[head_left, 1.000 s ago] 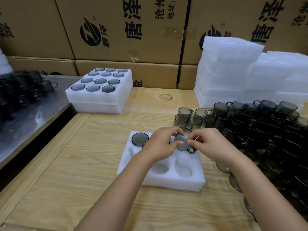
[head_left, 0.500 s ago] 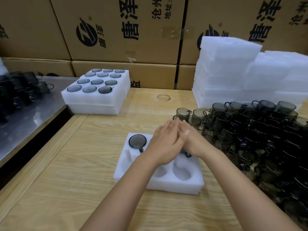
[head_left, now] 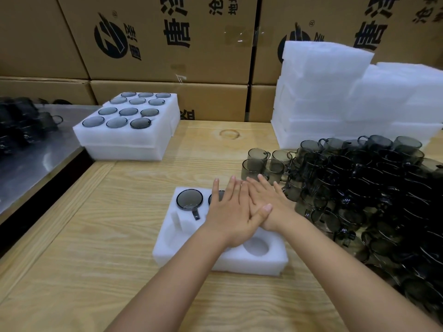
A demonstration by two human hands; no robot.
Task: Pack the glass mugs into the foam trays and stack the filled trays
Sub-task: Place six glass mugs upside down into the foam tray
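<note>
A white foam tray lies on the wooden table in front of me. One smoky glass mug sits in its far left pocket, handle toward me. A second mug in the far middle pocket shows only a sliver of rim beside my fingers. My left hand lies flat with straight fingers over that mug. My right hand lies flat beside it, with the left thumb over it, pressing down on the far right pocket. What is under the right palm is hidden. An empty pocket shows at the near right.
A heap of loose smoky mugs fills the right side. Behind it stand stacked empty foam trays. Filled trays are stacked at the far left. A steel counter with more mugs borders the left, cardboard boxes the back.
A second ago both hands pinched a mug above the tray's far pockets. Now the mug is down in the foam and both hands lie flat, pressing on top.
</note>
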